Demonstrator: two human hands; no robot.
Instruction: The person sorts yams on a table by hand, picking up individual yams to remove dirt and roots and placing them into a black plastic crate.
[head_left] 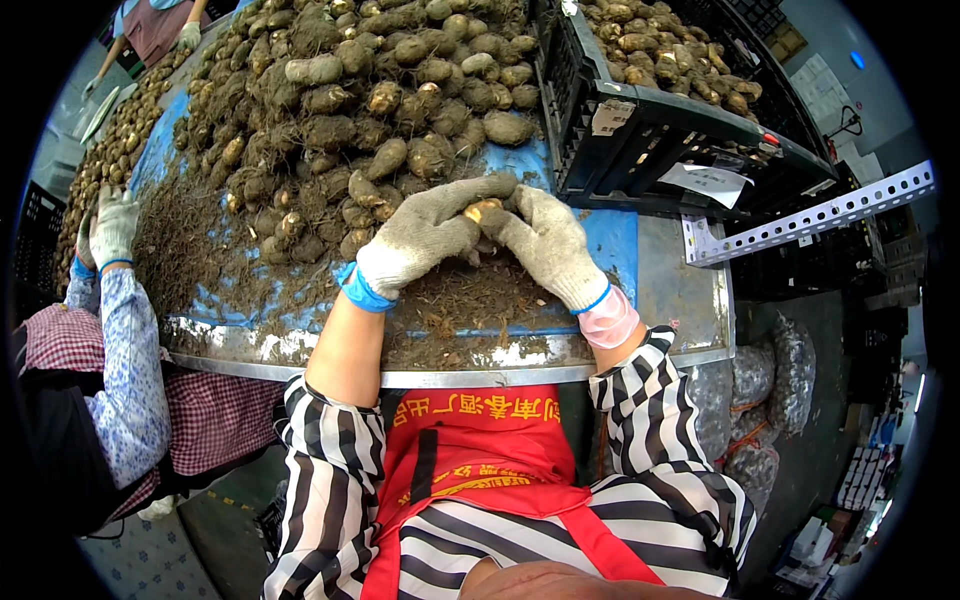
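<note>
Both hands at mid-frame, gloved in dirty off-white knit. Left hand (425, 235) comes in from lower left, a blue band (366, 288) at its wrist; right hand (548, 240) from lower right, pink cuff (608, 320) below the glove. They meet over a single tuber (484, 211), its pale, tan end showing in the gap between them. Grip: both clamped on the tuber, left fingers bent over its far side, right thumb against it from the right. Rest of the tuber mostly hidden by the gloves.

Below the hands, loose soil and root fibres (450, 312) lie over a blue sheet (612, 240) on the bench (685, 300); bare metal shows at the right end. Large pile of soil-caked, hairy tubers (400, 120) from centre to top of frame, just beyond the hands.

Upper right: black crate (575, 140), tubers inside, white paper (706, 183) on its near side. A white perforated bar (820, 215) slants below it. Right, lower: bulging clear sacks (752, 378) on the floor.

Left edge: co-worker in blue-patterned sleeves (130, 375), gloved hand (115, 228) by more tubers. Upper left: another person, part seen, gloved hand (190, 36) at the bench edge.
</note>
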